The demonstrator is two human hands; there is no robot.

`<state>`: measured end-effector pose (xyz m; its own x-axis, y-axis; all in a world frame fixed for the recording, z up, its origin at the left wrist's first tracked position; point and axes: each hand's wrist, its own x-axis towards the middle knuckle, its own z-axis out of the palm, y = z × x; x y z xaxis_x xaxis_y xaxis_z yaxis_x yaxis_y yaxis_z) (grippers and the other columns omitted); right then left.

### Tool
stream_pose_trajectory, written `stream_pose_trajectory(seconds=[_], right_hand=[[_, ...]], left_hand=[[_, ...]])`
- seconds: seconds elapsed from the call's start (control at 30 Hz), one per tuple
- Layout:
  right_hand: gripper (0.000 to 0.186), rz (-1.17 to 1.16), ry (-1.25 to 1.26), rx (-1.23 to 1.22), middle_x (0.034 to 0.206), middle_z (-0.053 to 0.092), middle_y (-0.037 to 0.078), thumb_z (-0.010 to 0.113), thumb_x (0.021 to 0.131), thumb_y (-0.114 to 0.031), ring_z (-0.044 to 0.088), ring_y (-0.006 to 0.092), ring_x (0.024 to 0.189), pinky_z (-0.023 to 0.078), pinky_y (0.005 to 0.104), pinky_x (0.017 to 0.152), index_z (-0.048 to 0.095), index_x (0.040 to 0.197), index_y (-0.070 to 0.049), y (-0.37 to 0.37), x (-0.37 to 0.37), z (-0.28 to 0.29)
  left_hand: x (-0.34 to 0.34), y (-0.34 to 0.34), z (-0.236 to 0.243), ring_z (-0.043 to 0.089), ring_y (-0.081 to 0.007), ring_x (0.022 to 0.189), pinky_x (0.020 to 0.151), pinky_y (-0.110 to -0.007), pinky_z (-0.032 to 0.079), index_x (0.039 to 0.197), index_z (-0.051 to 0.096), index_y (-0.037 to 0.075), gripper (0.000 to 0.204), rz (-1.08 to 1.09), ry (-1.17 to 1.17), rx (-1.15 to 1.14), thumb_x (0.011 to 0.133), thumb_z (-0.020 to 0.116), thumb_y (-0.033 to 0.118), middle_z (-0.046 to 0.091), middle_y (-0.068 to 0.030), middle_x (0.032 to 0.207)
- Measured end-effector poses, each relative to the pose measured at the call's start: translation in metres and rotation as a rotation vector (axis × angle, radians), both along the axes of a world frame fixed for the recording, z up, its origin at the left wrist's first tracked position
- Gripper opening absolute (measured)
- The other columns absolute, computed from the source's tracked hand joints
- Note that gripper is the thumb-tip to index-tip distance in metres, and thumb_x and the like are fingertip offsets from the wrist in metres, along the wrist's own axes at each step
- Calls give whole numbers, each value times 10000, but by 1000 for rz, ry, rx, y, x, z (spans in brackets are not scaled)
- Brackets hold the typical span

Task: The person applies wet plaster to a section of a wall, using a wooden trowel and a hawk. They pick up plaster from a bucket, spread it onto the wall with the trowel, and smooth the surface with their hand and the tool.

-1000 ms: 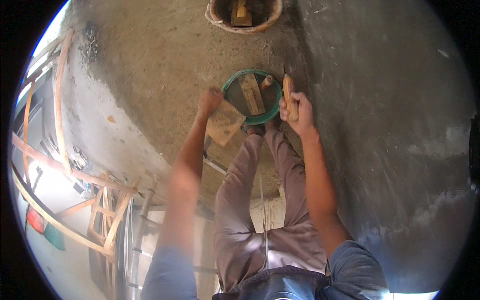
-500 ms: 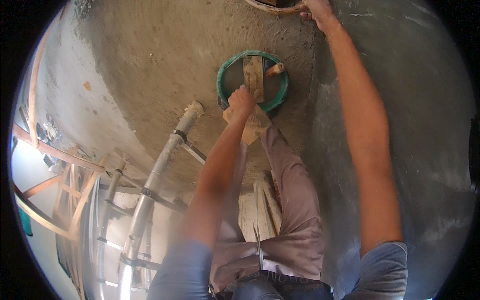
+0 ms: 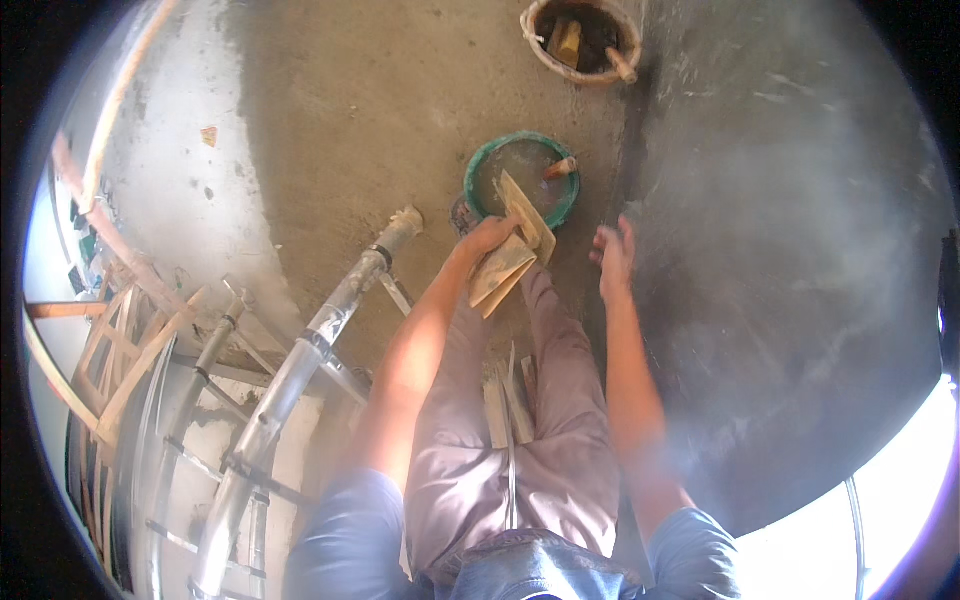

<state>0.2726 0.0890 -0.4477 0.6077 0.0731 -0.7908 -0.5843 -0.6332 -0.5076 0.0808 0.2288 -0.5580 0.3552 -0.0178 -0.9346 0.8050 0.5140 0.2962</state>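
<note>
My left hand [image 3: 490, 235] is closed on a flat tan board [image 3: 528, 218], which leans over the near edge of a green bucket [image 3: 472, 170]. A second tan piece [image 3: 503, 270], folded or V-shaped, sits just below the same hand; how it is gripped is partly hidden. Grey liquid [image 3: 520, 160] fills the bucket, and a wooden handle [image 3: 560, 168] sticks out at its right side. My right hand [image 3: 615, 255] holds nothing and has its fingers apart, to the right of the bucket beside the dark grey wall [image 3: 780, 250].
Farther off stands a pale-rimmed bucket [image 3: 528, 40] with wooden-handled tools inside. A metal ladder [image 3: 310, 350] rises on my left, its foot near the green bucket. Wooden frames [image 3: 120, 370] stack at the far left. The floor [image 3: 350, 120] is brown and rough.
My right hand has let go of the pale-rimmed bucket and come back toward me. The board that lay across the green bucket is now tilted in my left hand.
</note>
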Motion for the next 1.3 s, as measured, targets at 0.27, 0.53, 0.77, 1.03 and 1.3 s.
stream_pose_trajectory(seconds=[0.27,0.53,0.77,1.03,1.3], right_hand=[[580,-40,106,-7,944,591,5,588,864,-179,556,113,810,467,298,636,428,1421,-156,-55,-60,127],[458,161,223,142,909,601,-6,550,892,-209,568,107,732,462,296,579,495,1344,-160,-56,-48,215],[405,305,202,161,881,601,-7,530,907,-228,567,108,703,473,306,579,528,1307,-160,-50,-34,266],[348,574,199,181,863,598,-20,531,918,-255,571,106,691,481,302,568,561,1260,-198,-41,-50,296],[344,1255,603,266,865,584,-26,518,958,-341,547,84,674,462,267,514,595,1207,-116,-22,-132,368]], left_hand=[[-19,-5,191,449,-109,502,453,-266,346,855,549,111,445,438,-181,-288,917,543,551,514,13,656],[-24,-17,356,614,-151,656,590,-311,493,1014,678,41,575,474,-196,106,875,614,595,663,-58,810],[-25,-14,478,679,-199,797,716,-355,528,1011,718,1,650,411,-192,319,815,685,620,716,-116,919],[-83,-41,532,664,-194,757,711,-354,529,1064,697,33,578,533,-196,283,850,666,569,704,-85,902],[-209,-159,593,573,-175,1093,916,-328,481,1379,472,46,581,1210,-868,198,925,622,375,582,-120,1217]])
